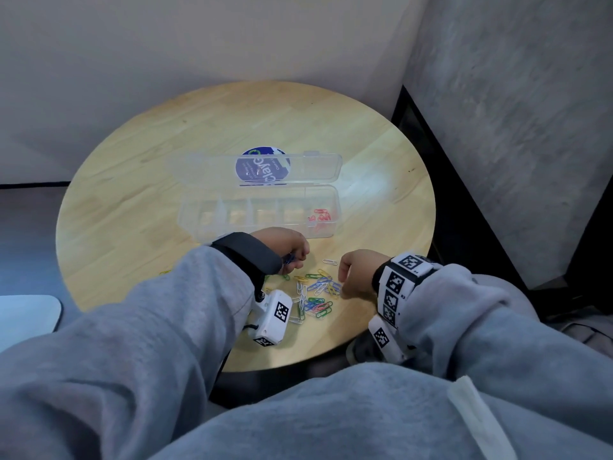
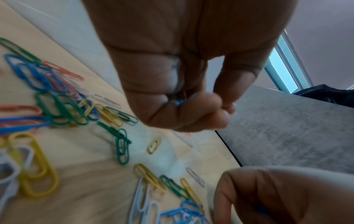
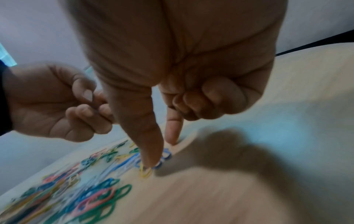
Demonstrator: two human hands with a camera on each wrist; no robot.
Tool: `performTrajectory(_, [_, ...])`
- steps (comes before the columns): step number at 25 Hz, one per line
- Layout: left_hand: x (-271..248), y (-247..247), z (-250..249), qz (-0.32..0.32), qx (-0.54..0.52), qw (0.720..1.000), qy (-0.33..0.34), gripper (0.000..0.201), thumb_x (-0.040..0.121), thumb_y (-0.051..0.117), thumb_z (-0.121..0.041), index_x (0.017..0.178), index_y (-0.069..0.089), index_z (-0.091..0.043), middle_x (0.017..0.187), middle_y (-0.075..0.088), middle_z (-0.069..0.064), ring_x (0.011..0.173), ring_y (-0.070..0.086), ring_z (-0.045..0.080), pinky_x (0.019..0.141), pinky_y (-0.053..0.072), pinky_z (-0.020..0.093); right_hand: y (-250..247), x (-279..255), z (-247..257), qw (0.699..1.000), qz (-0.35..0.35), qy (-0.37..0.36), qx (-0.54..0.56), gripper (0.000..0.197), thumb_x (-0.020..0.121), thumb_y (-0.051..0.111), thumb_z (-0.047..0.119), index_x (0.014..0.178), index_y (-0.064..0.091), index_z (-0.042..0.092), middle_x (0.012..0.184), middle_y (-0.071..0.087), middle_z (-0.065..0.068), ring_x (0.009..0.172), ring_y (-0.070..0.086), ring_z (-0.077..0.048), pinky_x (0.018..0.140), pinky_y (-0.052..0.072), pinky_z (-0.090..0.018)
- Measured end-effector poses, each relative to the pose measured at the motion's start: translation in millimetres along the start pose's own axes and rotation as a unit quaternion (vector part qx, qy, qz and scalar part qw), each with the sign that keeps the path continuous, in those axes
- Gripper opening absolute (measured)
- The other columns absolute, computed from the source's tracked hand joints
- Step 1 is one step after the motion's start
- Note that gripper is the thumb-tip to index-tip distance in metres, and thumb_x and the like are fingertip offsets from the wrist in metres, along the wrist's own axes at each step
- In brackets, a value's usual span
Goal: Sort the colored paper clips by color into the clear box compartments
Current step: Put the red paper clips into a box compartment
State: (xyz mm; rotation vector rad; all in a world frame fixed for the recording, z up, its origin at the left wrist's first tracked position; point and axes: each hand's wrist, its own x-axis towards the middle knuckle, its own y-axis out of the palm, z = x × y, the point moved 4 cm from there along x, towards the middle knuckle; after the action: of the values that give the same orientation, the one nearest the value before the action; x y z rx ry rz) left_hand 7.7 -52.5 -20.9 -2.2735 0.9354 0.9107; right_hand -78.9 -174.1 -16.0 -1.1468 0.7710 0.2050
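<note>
While the right hand (image 3: 172, 75) points its thumb (image 3: 145, 136) and forefinger (image 3: 173, 128) straight down, three fingers curled in, the thumb tip presses a blue clip (image 3: 162, 160) at the pile's edge. That clip lies directly beneath and between the two tips; its long axis is too blurred to tell. Nothing is pinched yet. Just beside, the left hand (image 2: 182, 91) is clenched around blue clips (image 2: 179, 102) already gathered. Outward from both hands spreads the mixed pile (image 1: 315, 297) on the table (image 1: 132, 194). Beyond the left knuckles sits the open box (image 1: 258, 210), red clips (image 1: 320, 217) in its rightmost compartment. The right hand is nearer the target, so it likely makes the next pinch.
</note>
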Motion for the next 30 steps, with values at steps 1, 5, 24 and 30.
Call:
performTrajectory(1, [0.5,1.6,1.2,0.000,0.007,1.000,-0.004,0.029,0.087,0.032,0.005,0.066,0.046,-0.009,0.067,0.043,0.006,0.053,0.041,0.012,0.033,0.031,0.011,2.5,2.2,2.5,1.000,-0.006,-0.005,-0.001,0.025,0.080,0.065,0.019,0.105,0.064,0.016,0.092,0.058,0.001,0.082,0.054,-0.018,0.059,0.041,-0.021])
performTrajectory(5, [6.3,6.1,2.4,-0.016,0.236,0.969,0.068,0.016,0.082,0.062,-0.013,0.069,0.054,-0.018,0.066,0.051,-0.003,0.063,0.047,0.016,0.060,0.039,0.023,8.7,10.9,11.4,0.999,-0.022,-0.024,0.001,0.022,0.080,0.065,0.019,0.101,0.067,0.011,0.101,0.067,-0.006,0.085,0.059,-0.022,0.072,0.046,-0.027])
performTrajectory(24, [5.5,-2.9,6.3,-0.020,0.211,0.973,0.091,0.023,0.080,0.063,-0.008,0.060,0.055,-0.018,0.062,0.055,-0.001,0.054,0.047,0.012,0.055,0.040,0.021,13.4,23.7,13.0,0.992,-0.004,-0.074,-0.105,0.027,0.088,0.055,0.022,0.106,0.068,0.005,0.109,0.068,-0.011,0.093,0.063,-0.026,0.082,0.050,-0.031])
performTrajectory(30, [-7.6,-19.2,2.1,-0.010,-0.023,0.998,0.061,0.031,0.085,0.046,0.007,0.060,0.042,-0.009,0.048,0.056,0.007,0.038,0.042,0.013,0.038,0.038,0.012,7.5,25.0,5.1,0.999,-0.007,-0.026,-0.029,0.013,0.079,0.057,0.017,0.078,0.066,0.007,0.082,0.065,-0.009,0.071,0.057,-0.023,0.068,0.050,-0.028])
